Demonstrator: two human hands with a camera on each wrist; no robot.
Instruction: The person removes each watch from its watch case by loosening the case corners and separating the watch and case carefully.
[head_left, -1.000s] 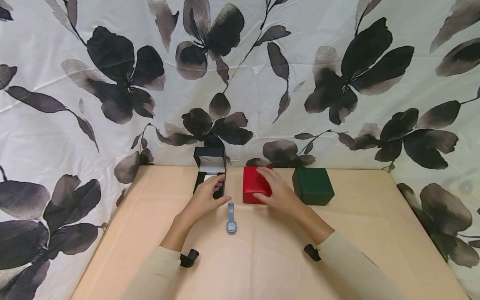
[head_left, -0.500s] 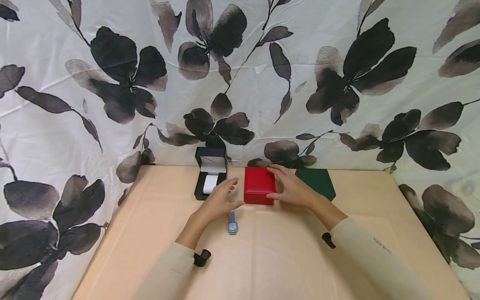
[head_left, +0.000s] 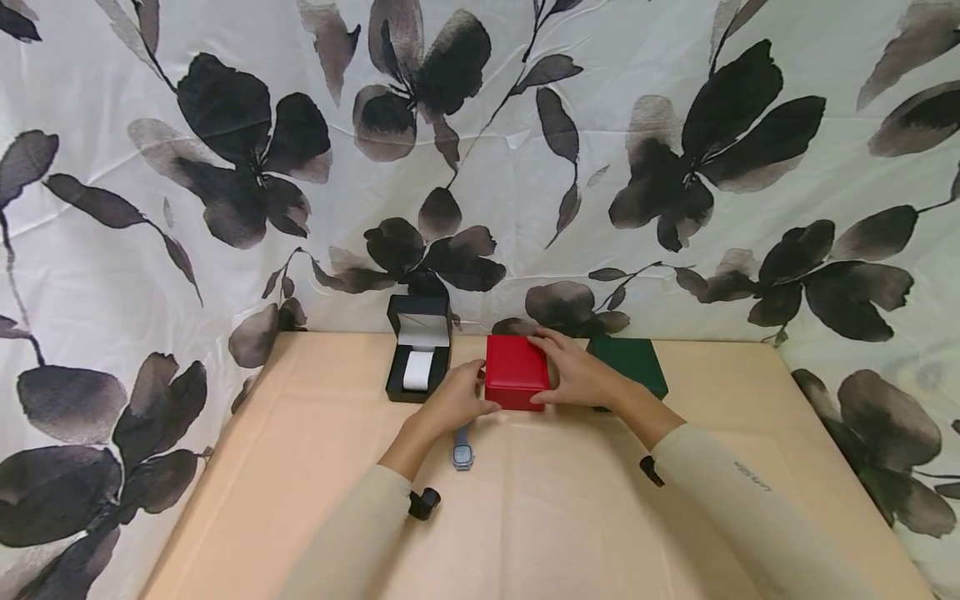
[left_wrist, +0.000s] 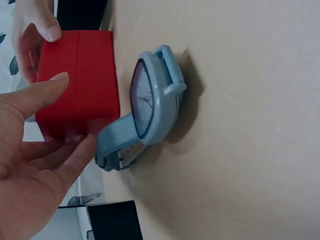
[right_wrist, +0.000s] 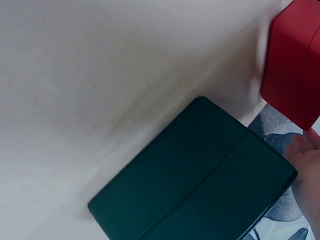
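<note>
A red box (head_left: 517,367) stands closed at the middle of the table. My right hand (head_left: 577,371) grips its right side, thumb at the front corner and fingers farther back. On the other side, my left hand (head_left: 456,397) has its fingers at the box's left face, while the extended thumb (left_wrist: 50,92) overlaps the front in the left wrist view. A light-blue wristwatch (head_left: 462,454) lies face up below the left hand, its strap partly covered by that hand. To the left, a black watch box (head_left: 396,385) stands with its lid up and a white cushion (head_left: 417,371) inside.
A closed green box (head_left: 633,364) sits right of the red one, partly behind the right hand. The beige tabletop (head_left: 525,517) ends at a floral cloth backdrop (head_left: 517,167). Both wrists carry small black cameras.
My left hand has moved right, from over the black box to the red box's left side. The right hand has shifted from over the red box's top to its right side.
</note>
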